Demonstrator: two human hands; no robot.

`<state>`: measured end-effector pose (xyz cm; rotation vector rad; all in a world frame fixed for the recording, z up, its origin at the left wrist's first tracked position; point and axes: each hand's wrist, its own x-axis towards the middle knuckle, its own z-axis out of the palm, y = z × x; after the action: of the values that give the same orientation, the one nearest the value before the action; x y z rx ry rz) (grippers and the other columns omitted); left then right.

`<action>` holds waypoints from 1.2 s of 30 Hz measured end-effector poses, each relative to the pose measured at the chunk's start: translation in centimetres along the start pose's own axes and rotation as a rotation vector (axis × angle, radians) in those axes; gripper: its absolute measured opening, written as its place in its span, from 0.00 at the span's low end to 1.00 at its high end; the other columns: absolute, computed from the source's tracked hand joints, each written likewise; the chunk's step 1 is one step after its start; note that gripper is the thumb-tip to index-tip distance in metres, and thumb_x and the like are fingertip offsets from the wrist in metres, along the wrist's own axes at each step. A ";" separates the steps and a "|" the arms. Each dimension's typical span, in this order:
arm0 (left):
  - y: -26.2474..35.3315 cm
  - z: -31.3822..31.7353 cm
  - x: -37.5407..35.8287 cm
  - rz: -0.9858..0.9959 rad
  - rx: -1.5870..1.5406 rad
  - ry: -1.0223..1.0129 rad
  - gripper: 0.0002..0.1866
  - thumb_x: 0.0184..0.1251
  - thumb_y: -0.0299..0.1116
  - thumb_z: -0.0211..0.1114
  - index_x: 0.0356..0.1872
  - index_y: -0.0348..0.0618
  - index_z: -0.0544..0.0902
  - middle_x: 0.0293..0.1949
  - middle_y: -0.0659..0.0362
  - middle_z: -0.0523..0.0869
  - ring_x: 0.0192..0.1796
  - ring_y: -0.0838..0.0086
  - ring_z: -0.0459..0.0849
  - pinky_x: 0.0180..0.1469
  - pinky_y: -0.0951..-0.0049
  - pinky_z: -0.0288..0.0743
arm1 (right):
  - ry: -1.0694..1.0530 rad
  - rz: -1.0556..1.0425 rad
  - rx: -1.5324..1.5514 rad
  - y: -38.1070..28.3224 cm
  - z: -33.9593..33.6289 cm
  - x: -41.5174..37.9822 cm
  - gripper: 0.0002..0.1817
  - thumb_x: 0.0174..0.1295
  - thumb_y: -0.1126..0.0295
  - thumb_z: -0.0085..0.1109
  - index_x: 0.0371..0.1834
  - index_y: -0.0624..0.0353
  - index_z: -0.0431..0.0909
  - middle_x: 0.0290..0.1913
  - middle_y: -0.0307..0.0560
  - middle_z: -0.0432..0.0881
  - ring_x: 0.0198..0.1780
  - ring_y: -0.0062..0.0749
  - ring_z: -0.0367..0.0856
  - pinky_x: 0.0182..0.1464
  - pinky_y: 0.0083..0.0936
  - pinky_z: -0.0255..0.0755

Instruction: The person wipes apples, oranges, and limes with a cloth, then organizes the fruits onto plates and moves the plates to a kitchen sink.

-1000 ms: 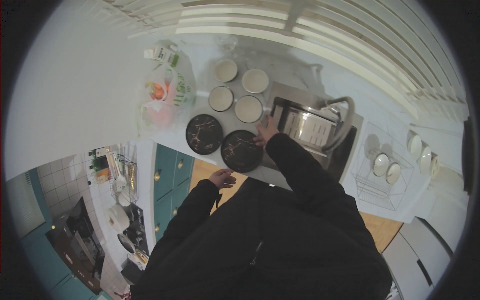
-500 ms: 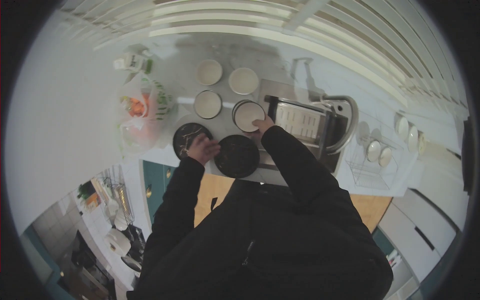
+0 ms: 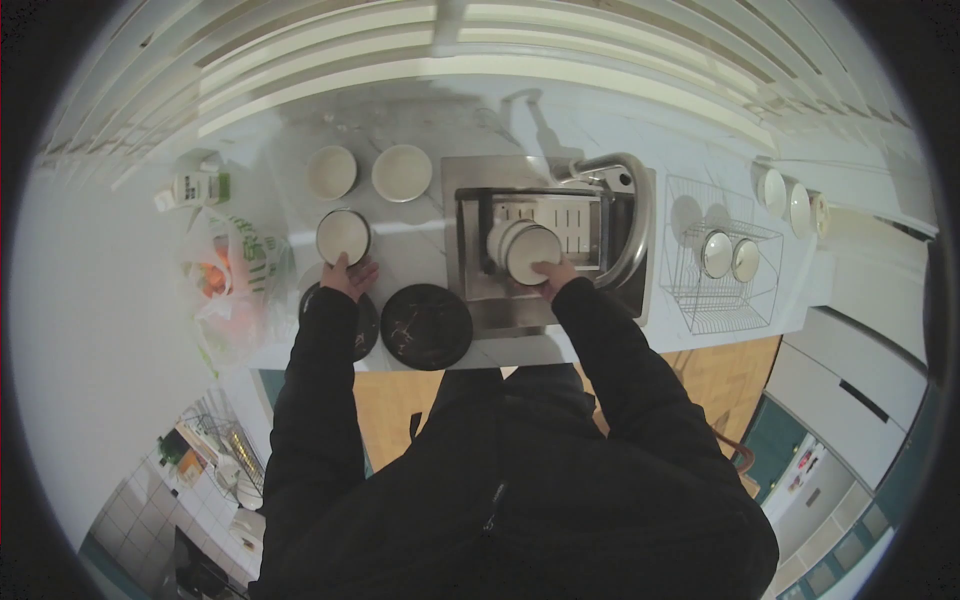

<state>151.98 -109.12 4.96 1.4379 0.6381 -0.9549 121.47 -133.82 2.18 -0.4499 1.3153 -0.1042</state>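
Note:
My right hand (image 3: 556, 277) grips a small stack of white bowls with dark rims (image 3: 533, 254), thumb over the near edge, above the sink (image 3: 480, 312). The bowls tilt, and several rims show one behind another. On the counter to the left, my left hand (image 3: 351, 277) is at the near edge of another dark-rimmed white bowl (image 3: 343, 236). Its thumb meets the rim and its fingers are spread apart. Below that hand lies a black plate (image 3: 366, 335), partly covered by my sleeve. Beside it is a second black plate with light marbling (image 3: 427, 327).
Two more white bowls (image 3: 402, 173) stand farther back. A plastic bag with orange contents (image 3: 232, 282) and a white-and-green container (image 3: 195, 190) are at left. A curved faucet (image 3: 640, 225) arches over the sink's right side. A wire rack (image 3: 725, 300) holds two dishes.
My right hand has carried the stack of bowls rightward over the sink. My left hand has moved from above the black plates to the bowl behind them. The view has shifted right.

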 end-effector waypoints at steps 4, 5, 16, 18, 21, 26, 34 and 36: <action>-0.7 0.3 2.4 0.058 -0.067 0.081 0.27 0.76 0.31 0.52 0.71 0.39 0.55 0.58 0.32 0.73 0.49 0.39 0.85 0.51 0.44 0.86 | 0.114 0.009 0.286 -2.4 -6.5 2.8 0.38 0.52 0.90 0.51 0.69 0.50 0.65 0.68 0.64 0.59 0.65 0.75 0.64 0.51 0.69 0.81; -1.0 0.3 2.8 0.082 -0.085 0.112 0.27 0.75 0.28 0.50 0.72 0.39 0.55 0.59 0.33 0.72 0.48 0.39 0.85 0.51 0.43 0.86 | 0.124 -0.008 0.288 -2.7 -8.2 3.8 0.39 0.49 0.87 0.51 0.69 0.50 0.65 0.68 0.63 0.60 0.66 0.72 0.64 0.49 0.66 0.83; -4.0 6.7 -7.2 0.173 0.154 0.185 0.27 0.72 0.30 0.56 0.68 0.39 0.60 0.58 0.39 0.71 0.39 0.45 0.87 0.47 0.54 0.88 | 0.369 0.013 0.256 0.1 -14.8 17.7 0.26 0.62 0.58 0.43 0.65 0.43 0.72 0.60 0.54 0.77 0.55 0.59 0.77 0.49 0.58 0.79; -5.8 8.3 -8.7 0.147 0.201 0.143 0.29 0.72 0.31 0.57 0.70 0.40 0.58 0.61 0.39 0.69 0.40 0.44 0.87 0.46 0.53 0.89 | 0.430 -0.022 0.049 -1.3 -13.3 15.1 0.31 0.59 0.70 0.42 0.70 0.47 0.67 0.58 0.58 0.77 0.47 0.56 0.82 0.38 0.48 0.84; -9.6 11.3 -9.6 0.064 0.284 0.038 0.28 0.73 0.32 0.57 0.70 0.41 0.59 0.61 0.37 0.71 0.37 0.43 0.88 0.42 0.53 0.89 | 0.357 -0.014 0.170 -2.7 -12.3 12.1 0.38 0.57 0.84 0.38 0.75 0.47 0.60 0.69 0.61 0.56 0.63 0.76 0.62 0.45 0.63 0.84; -17.0 15.9 -7.5 -0.091 0.428 -0.136 0.29 0.73 0.31 0.54 0.72 0.41 0.58 0.60 0.39 0.71 0.38 0.44 0.88 0.39 0.53 0.91 | 0.212 0.050 0.122 -3.4 -13.9 10.3 0.36 0.65 0.74 0.52 0.77 0.43 0.54 0.68 0.65 0.64 0.57 0.65 0.77 0.47 0.51 0.87; -33.2 14.2 16.9 -0.213 0.636 -0.060 0.35 0.69 0.49 0.60 0.70 0.37 0.65 0.63 0.42 0.76 0.62 0.49 0.77 0.62 0.52 0.73 | 0.080 0.006 -0.017 -3.5 -17.5 1.2 0.36 0.64 0.72 0.62 0.76 0.49 0.58 0.55 0.61 0.78 0.47 0.51 0.87 0.50 0.38 0.84; -35.8 15.3 21.9 -0.197 0.651 -0.016 0.34 0.69 0.47 0.62 0.68 0.35 0.67 0.64 0.43 0.78 0.65 0.47 0.77 0.66 0.55 0.71 | 0.040 -0.012 -0.075 -2.7 -18.9 -2.1 0.34 0.64 0.70 0.63 0.74 0.51 0.62 0.54 0.61 0.81 0.47 0.47 0.88 0.51 0.34 0.84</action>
<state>130.15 -123.48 -31.33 1.9555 0.4789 -1.4110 103.48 -140.50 1.75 -0.5215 1.3588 -0.0742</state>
